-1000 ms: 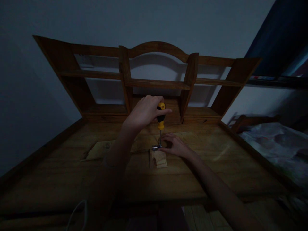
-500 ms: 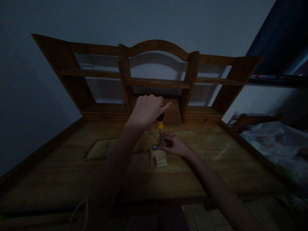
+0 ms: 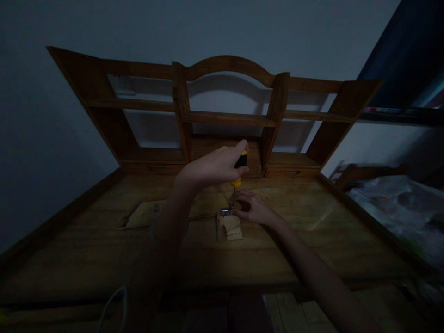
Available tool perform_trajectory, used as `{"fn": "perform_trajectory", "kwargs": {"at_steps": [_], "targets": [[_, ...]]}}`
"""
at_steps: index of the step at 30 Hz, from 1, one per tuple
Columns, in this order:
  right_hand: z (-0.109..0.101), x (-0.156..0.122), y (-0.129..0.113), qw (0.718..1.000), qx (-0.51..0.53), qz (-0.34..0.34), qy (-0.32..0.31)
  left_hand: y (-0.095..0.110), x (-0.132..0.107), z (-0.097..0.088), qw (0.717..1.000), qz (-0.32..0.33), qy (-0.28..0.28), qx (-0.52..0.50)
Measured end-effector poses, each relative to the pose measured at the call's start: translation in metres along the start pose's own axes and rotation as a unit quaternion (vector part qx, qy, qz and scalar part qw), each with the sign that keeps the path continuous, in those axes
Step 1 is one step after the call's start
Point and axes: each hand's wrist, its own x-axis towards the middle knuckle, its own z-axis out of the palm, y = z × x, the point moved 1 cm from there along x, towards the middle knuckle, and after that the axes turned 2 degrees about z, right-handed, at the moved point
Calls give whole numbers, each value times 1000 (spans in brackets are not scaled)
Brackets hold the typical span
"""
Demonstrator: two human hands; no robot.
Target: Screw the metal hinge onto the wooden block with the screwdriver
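Observation:
My left hand [image 3: 217,166] is closed around the yellow and black handle of a screwdriver [image 3: 237,182]. Its shaft slants down to the right end of a small shiny metal fitting [image 3: 226,212]. That fitting lies on the far edge of a small pale wooden block [image 3: 231,227] on the desk. With thumb and fingers curled in, my right hand [image 3: 255,209] pinches the fitting's right end beside the screwdriver tip. Whatever sits under the tip is too small and dark to make out.
The wooden desk [image 3: 277,254] carries a shelf unit [image 3: 229,119] at its back, against the wall. A flat pale piece [image 3: 145,213] lies left of my left forearm, and another flat piece lies behind my right hand. White plastic sheeting [image 3: 391,208] is to the right.
My left hand has turned on the handle, its wrist lower and knuckles rolled to the right. The screwdriver now leans to the right at the top. My right hand stays in place.

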Motion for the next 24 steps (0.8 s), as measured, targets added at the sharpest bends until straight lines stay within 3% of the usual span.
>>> {"fn": "perform_trajectory", "kwargs": {"at_steps": [15, 24], "targets": [[-3, 1, -7, 1000, 13, -14, -3, -10, 2, 1, 1000, 4, 13, -7], [-9, 2, -10, 999, 26, -17, -25, 0, 4, 4, 994, -24, 93, 56]]}}
